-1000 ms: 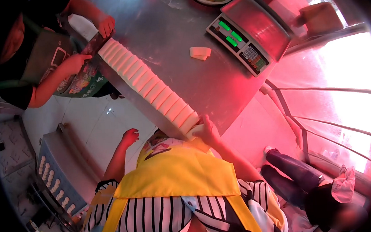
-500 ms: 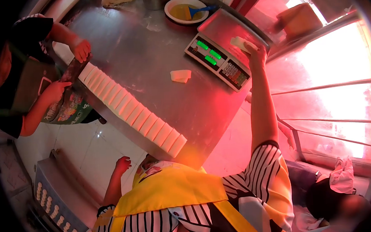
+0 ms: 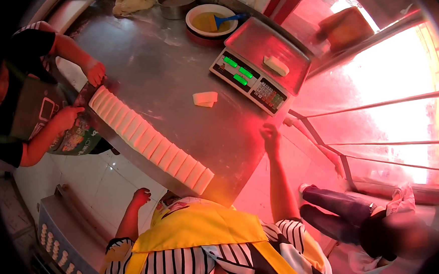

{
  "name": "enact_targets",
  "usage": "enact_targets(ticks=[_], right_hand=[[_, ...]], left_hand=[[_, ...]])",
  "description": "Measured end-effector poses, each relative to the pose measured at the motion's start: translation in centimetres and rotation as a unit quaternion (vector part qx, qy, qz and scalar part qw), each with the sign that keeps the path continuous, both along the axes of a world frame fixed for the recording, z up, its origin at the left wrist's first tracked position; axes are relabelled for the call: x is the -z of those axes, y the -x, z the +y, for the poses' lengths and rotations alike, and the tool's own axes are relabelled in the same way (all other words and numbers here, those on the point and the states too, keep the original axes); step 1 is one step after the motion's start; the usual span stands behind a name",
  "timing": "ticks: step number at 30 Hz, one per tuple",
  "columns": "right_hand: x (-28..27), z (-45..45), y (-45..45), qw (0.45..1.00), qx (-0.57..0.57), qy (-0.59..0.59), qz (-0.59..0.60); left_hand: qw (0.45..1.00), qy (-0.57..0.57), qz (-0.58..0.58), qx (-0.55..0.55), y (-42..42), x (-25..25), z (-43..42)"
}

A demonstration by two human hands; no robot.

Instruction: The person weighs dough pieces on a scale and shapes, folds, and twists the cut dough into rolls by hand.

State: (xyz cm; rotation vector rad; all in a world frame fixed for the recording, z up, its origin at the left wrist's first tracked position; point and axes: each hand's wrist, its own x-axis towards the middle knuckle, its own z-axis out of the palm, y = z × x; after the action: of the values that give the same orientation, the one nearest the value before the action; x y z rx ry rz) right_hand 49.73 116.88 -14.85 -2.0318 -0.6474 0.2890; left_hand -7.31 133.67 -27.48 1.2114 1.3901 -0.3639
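Note:
Low at my left side hangs my left hand (image 3: 141,196), its fingers loosely bent and holding nothing. My right hand (image 3: 270,135) is raised beside the table's right edge, just below the digital scale (image 3: 248,80); its fingers are apart with nothing in them, slightly blurred. A white dough piece (image 3: 276,65) lies on the scale's metal pan (image 3: 295,57). Two more dough pieces (image 3: 205,98), partly overlapping, rest on the steel table (image 3: 160,65). Along the table's near edge runs a long row of cut dough pieces (image 3: 152,143).
Across on the left, a co-worker's hands (image 3: 95,74) hold a broad blade (image 3: 85,96) at the row's far end. A bowl of yellow liquid (image 3: 205,22) with a blue brush (image 3: 222,20), a metal pan (image 3: 177,4) and dough (image 3: 135,0) stand behind. Another person (image 3: 386,232) is lower right.
My right hand has let go of the dough piece on the scale pan and drawn back down toward me. My left hand stays low at my side.

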Motion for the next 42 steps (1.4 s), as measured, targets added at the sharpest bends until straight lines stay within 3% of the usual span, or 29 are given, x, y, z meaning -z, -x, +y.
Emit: enact_targets(ticks=[1, 5, 10, 11, 12, 13, 15, 17, 20, 22, 23, 24, 26, 29, 31, 32, 33, 35, 38, 39, 42], right_hand=[[-0.1, -0.7, 1.1, 0.998, 0.024, 0.047, 0.047], [0.6, -1.4, -0.1, 0.986, 0.054, -0.007, 0.155], [-5.4, 2.7, -6.7, 0.991, 0.062, -0.103, 0.059], [-7.8, 4.0, -8.0, 0.993, 0.084, -0.046, 0.066], [-8.1, 5.3, -10.0, 0.99, 0.081, -0.107, 0.045], [-6.5, 6.3, -13.6, 0.994, 0.066, -0.09, -0.02], [-9.7, 9.0, -16.0, 0.987, 0.077, 0.118, -0.073], [-8.8, 11.7, -18.2, 0.967, 0.113, 0.164, -0.157], [-6.7, 13.8, -19.7, 0.96, 0.13, 0.182, -0.171], [-5.8, 14.9, -21.3, 0.971, 0.149, 0.185, -0.021], [-5.7, 15.2, -20.8, 0.986, 0.135, 0.089, -0.034], [-6.1, 15.4, -20.8, 0.979, 0.15, 0.129, -0.04], [-7.2, 16.1, -19.3, 0.989, 0.126, 0.071, -0.035], [-11.9, 16.7, -8.7, 0.989, -0.002, -0.147, 0.024], [-11.7, 16.5, -2.5, 0.969, -0.1, -0.17, 0.151], [-12.2, 16.4, 1.7, 0.92, -0.106, -0.222, 0.305], [-8.1, 16.4, 2.1, 0.926, -0.117, -0.154, 0.325], [-4.9, 16.1, 6.4, 0.939, -0.108, -0.08, 0.318], [-1.4, 15.7, 8.5, 0.97, -0.061, 0.006, 0.233], [-0.7, 15.1, 7.9, 0.991, -0.102, 0.086, 0.012], [-2.5, 13.9, 8.3, 0.952, -0.098, 0.13, -0.259]], left_hand=[[1.0, -0.021, 0.001, 0.015, -1.1, -0.6, 0.4], [0.996, -0.07, -0.057, 0.028, -3.5, -2.7, 1.6], [0.998, -0.042, -0.047, 0.012, -3.2, -3.0, 0.8], [0.999, -0.036, -0.039, 0.012, -2.9, -2.9, 0.3], [0.999, -0.03, -0.03, 0.005, -2.5, -2.6, -0.2], [1.0, -0.024, -0.021, -0.002, -1.8, -2.0, -0.7], [1.0, -0.015, -0.01, -0.016, -0.7, -1.2, -1.7], [1.0, -0.01, -0.005, -0.028, 0.2, -0.8, -2.4], [0.993, 0.039, -0.055, -0.102, 1.8, -0.1, -2.9], [0.996, 0.008, -0.034, -0.086, 1.4, -1.0, -3.5], [0.997, -0.006, -0.023, -0.077, 1.2, -1.4, -3.6], [0.996, -0.006, -0.026, -0.079, 1.3, -1.5, -3.6], [0.996, -0.006, -0.033, -0.083, 1.6, -0.5, -3.9], [0.998, -0.006, -0.027, -0.054, 1.6, 0.0, -3.8], [0.999, -0.014, -0.018, -0.048, 1.1, -0.2, -3.4], [0.999, -0.02, -0.015, -0.045, 0.6, -0.6, -3.2], [0.999, -0.028, -0.006, -0.042, -0.2, -1.4, -2.9], [0.998, -0.035, -0.028, -0.04, -0.6, -1.3, -2.5], [0.995, -0.063, -0.064, -0.036, -0.7, -2.0, -2.2], [0.993, -0.063, -0.081, -0.048, -0.7, -2.2, -2.2], [0.982, -0.042, -0.144, -0.113, 1.2, -0.5, -2.6]])
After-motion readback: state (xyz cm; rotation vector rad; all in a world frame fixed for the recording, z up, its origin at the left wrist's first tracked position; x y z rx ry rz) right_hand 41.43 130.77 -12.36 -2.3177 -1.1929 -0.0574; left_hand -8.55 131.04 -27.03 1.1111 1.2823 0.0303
